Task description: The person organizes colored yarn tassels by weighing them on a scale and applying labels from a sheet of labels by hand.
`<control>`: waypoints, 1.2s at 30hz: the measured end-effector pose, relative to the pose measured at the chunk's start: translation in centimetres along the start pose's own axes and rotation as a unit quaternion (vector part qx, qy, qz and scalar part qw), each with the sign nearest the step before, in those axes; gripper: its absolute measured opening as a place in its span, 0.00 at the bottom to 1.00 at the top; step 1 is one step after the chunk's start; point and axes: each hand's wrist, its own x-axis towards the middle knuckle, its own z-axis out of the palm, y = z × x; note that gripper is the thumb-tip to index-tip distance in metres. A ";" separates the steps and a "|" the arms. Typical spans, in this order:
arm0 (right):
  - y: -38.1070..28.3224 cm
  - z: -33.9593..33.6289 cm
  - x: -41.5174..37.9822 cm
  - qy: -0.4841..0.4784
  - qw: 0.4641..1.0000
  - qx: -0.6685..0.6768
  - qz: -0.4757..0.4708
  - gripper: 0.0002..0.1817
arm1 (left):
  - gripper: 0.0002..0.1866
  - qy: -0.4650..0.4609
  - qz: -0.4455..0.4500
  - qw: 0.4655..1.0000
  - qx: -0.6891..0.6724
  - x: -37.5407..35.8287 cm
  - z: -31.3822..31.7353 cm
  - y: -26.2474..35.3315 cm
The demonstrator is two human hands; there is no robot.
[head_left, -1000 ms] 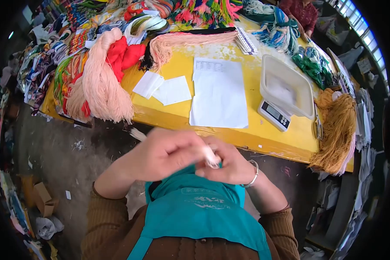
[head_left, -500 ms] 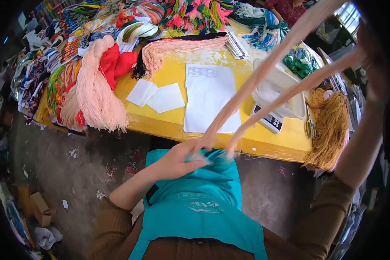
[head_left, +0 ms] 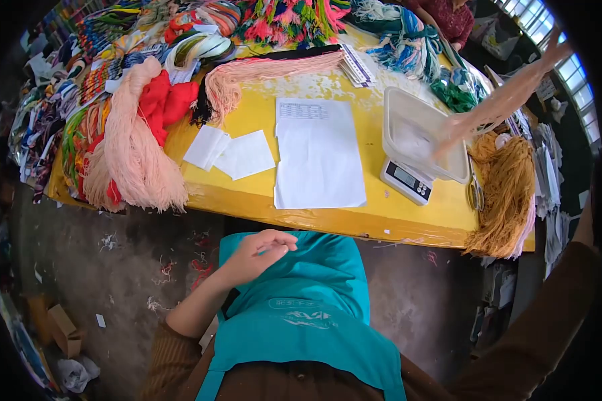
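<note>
My left hand [head_left: 255,257] hovers over the lap of my turquoise apron [head_left: 301,284], its fingers loosely bent and apart, with nothing in it. A blurred hank of peach yarn [head_left: 505,100] swings through the air at the upper right, its loose end over a clear plastic tub [head_left: 418,127]. Its upper end runs toward the dark right edge of the view. Of my right arm only the brown sleeve [head_left: 535,321] and a bit of forearm show; the right hand is hidden beyond that edge. Under the tub sits a digital scale [head_left: 406,182].
On the yellow table [head_left: 247,204] lie a printed sheet [head_left: 320,154], white slips [head_left: 244,154], a peach hank [head_left: 137,144] and a brown hank [head_left: 505,197]. Scissors [head_left: 475,190] lie beside the brown one. Mixed yarn [head_left: 291,20] fills the back. Another person [head_left: 448,20] is at the far right.
The peach hank has left my left hand and swung up and right. My right hand has moved out past the right edge. My left hand has shifted slightly left and opened.
</note>
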 end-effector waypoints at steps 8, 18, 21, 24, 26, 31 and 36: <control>16.8 4.0 -12.6 -0.284 0.943 -0.107 0.139 0.06 | 0.13 0.097 -0.055 0.993 -0.035 -1.8 -3.5 -0.3; 7.2 8.4 -34.6 -0.180 0.926 -0.318 0.090 0.03 | 0.09 0.445 0.097 0.855 0.248 -3.3 -19.3 5.2; 4.0 8.3 -37.5 -0.196 0.928 -0.306 0.081 0.14 | 0.14 0.554 0.197 0.693 0.418 -1.1 -29.1 6.3; 1.9 7.8 -39.3 -0.190 0.932 -0.289 0.109 0.27 | 0.23 0.570 0.091 0.626 0.524 2.1 -35.4 8.9; 1.0 7.6 -40.0 -0.180 0.937 -0.268 0.129 0.26 | 0.25 0.564 0.040 0.622 0.542 4.2 -38.6 8.2; -0.6 7.2 -41.1 -0.172 0.939 -0.243 0.173 0.23 | 0.23 0.539 0.019 0.441 0.717 8.0 -36.4 7.9; 0.2 7.7 -43.9 -0.190 0.935 -0.213 0.212 0.21 | 0.18 0.529 0.083 0.492 0.687 9.7 -30.6 7.7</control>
